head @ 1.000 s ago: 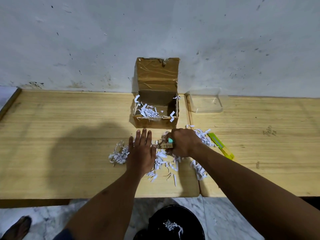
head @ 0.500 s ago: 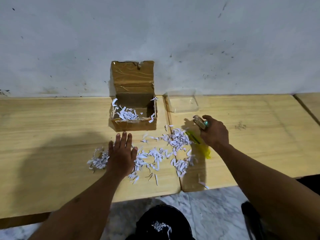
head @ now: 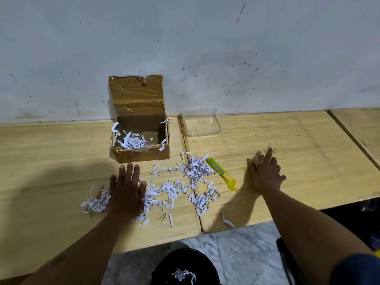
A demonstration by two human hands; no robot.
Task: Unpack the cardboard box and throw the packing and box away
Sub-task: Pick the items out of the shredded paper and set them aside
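Observation:
An open brown cardboard box [head: 141,156] stands against the wall with its lid up and white paper shreds [head: 133,141] still inside. More shredded paper [head: 196,169] lies scattered on the wooden table [head: 51,161] in front of it. My left hand [head: 127,192] rests flat, palm down, on the left part of the shreds. My right hand [head: 265,175] is low over the table to the right, curled round a small pale-brown item [head: 256,161] with the index finger stretched out; most of the item is hidden.
A yellow-green utility knife [head: 221,173] lies between the shreds and my right hand. A clear plastic container [head: 200,124] sits by the wall right of the box. A black bin [head: 164,266] with some shreds stands on the floor below the table edge.
My right hand lifted the small item out of the shreds and carried it right, past the knife, down to the table. My left hand stayed flat on the shreds.

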